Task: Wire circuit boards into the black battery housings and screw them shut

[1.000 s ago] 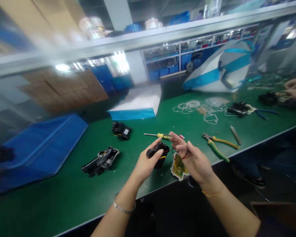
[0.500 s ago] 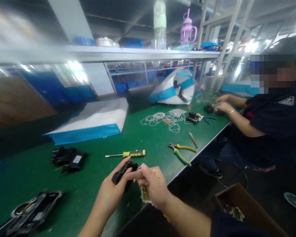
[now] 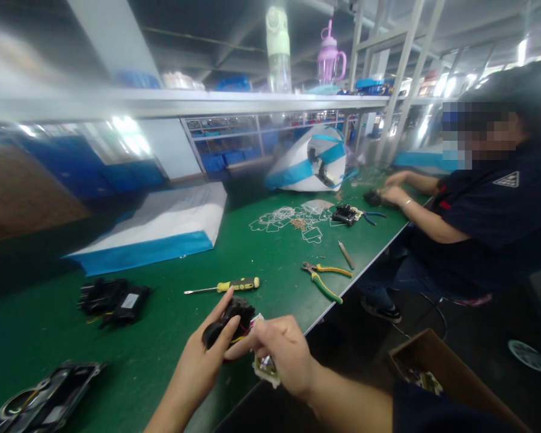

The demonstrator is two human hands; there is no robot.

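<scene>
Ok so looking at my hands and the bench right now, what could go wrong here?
The small black part sits in your left hand with thin wires running to the piece pinched by your right hand; a hard tug might strain them. Both hands work right at the bench edge, so a dropped piece could fall off the bench.

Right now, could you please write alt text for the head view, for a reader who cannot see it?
A person's left hand holds a small black part over a green table while the right hand pinches at its wires. A yellow-handled screwdriver and pliers lie just beyond; a seated co-worker works further along.
</scene>
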